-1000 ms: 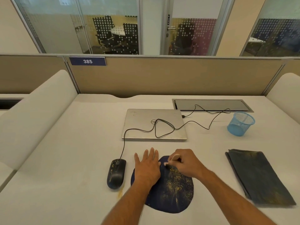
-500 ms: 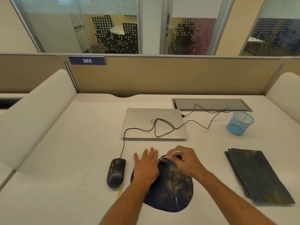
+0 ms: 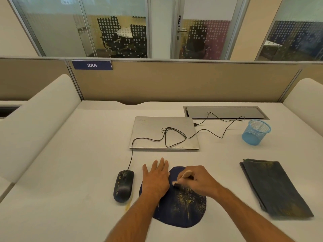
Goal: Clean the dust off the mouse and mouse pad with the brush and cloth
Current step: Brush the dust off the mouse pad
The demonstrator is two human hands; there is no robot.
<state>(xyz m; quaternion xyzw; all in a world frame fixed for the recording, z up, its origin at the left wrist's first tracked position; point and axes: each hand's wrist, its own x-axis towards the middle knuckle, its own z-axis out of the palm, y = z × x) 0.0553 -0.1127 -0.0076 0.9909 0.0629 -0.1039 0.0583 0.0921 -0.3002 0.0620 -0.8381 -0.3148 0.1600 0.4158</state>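
Right hand (image 3: pixel 197 180) clenched around brush (image 3: pixel 181 178)

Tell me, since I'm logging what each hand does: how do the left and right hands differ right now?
The left hand lies flat and open, fingers spread, on the mouse pad's left edge; the right hand is curled shut around a small brush. The left hand touches the pad directly, while the right meets it only through the bristles. Both are bare and over the pad.

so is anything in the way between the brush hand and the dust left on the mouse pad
Nothing visible is. The right hand holds the brush with its bristles already down on the mouse pad, and the yellow dust lies just nearer on open pad. The left hand rests flat on the pad's left edge, beside the dust.
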